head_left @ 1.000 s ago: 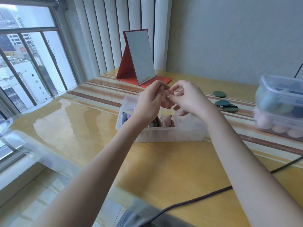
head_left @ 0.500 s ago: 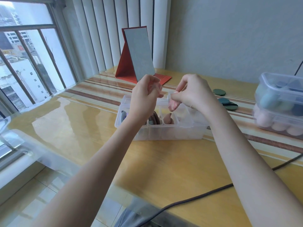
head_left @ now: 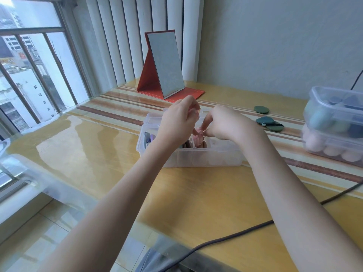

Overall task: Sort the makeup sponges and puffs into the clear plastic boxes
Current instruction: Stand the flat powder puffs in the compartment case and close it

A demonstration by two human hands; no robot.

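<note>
My hands are close together over the divided clear box point(head_left: 188, 158) that sits on the yellow surface point(head_left: 176, 193) in front of me. My right hand point(head_left: 225, 125) pinches a pale pink puff point(head_left: 198, 136) at its top edge, just above the box's middle compartment. My left hand point(head_left: 179, 122) is raised beside it with its fingers curled inward; I cannot tell whether it holds anything. Purple and brown puffs stand on edge in the box's left compartments. Three dark green puffs point(head_left: 268, 122) lie loose on the surface beyond my right hand, one apart from the other two. At the far right, two clear boxes point(head_left: 334, 126) are stacked, the lower with pink sponges, the upper with blue and green ones. A red folding mirror point(head_left: 165, 65) stands at the back, and a dark cable point(head_left: 225, 237) crosses the near edge.
</note>
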